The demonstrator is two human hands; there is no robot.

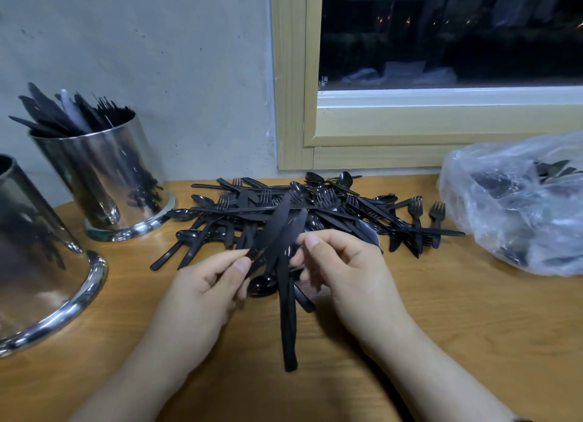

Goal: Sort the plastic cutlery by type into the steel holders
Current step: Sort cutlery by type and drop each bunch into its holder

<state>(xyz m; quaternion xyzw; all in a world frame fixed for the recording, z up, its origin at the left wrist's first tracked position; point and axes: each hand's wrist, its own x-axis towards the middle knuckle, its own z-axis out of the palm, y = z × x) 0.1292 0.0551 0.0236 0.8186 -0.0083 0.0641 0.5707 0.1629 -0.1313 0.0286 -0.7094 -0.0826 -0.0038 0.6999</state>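
Evidently the person was gathering knives before carrying them off, for both hands met at the centre of the frame around a small bundle of black plastic knives [285,251]. The left hand [202,292] pinched the bundle at its blades, thumb against forefinger, while the right hand [340,270] curled its fingers about the same knives from the other side, probably squaring them so the handles hung together toward the lower edge. Just behind, across the middle of the frame, lay the unsorted pile of cutlery [315,213], forks, spoons and knives tangled on the wooden table [441,311].

At upper left stood a steel holder [107,182] already bristling with knives, blades up, which I judged the likely destination for the bundle. A second steel holder [38,264] stood at the left edge, nearer the camera; its contents could not be seen. At right, a clear plastic bag [517,207] held more dark cutlery, presumably waiting its turn. Much sorting remained.
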